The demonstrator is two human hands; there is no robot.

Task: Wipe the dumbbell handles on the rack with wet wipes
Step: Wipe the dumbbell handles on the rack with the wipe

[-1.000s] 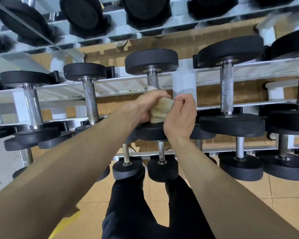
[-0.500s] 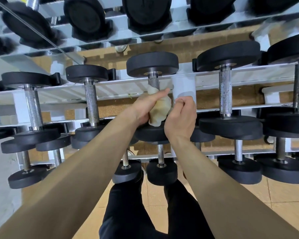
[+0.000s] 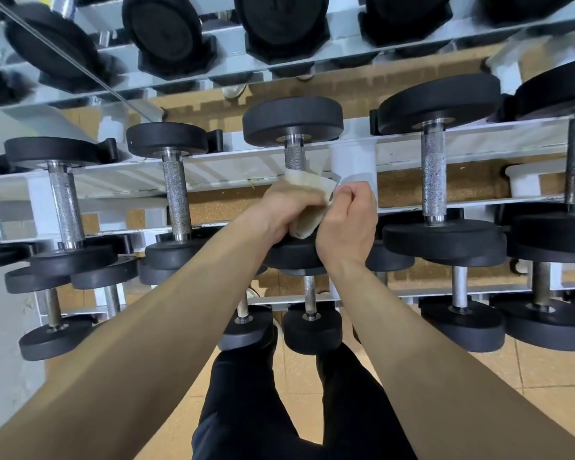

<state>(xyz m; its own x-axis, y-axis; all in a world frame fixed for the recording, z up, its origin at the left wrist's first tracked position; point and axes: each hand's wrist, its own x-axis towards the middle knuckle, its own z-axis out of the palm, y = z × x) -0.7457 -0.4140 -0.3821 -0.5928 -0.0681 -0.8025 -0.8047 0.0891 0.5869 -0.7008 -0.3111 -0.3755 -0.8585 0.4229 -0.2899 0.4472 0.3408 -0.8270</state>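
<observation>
A black dumbbell (image 3: 292, 122) with a knurled steel handle (image 3: 294, 158) lies on the middle shelf of the white rack (image 3: 213, 179). A cream-coloured wet wipe (image 3: 309, 207) is wrapped round the lower part of that handle. My left hand (image 3: 284, 207) grips the wipe and the handle from the left. My right hand (image 3: 347, 224) is curled beside it and pinches the wipe's right edge. The wrapped part of the handle is hidden; only its top end shows bare above the wipe.
More black dumbbells lie on the same shelf to the left (image 3: 176, 194) and right (image 3: 432, 180). Smaller ones (image 3: 311, 322) hang on the bottom shelf, larger ones (image 3: 279, 21) on the top shelf. My legs in black trousers (image 3: 279, 410) stand on tan floor tiles.
Both hands and the wipe have shifted slightly on the handle; the wipe's top edge now spreads wider to the right, toward my right hand's fingers. The view has tilted a little.
</observation>
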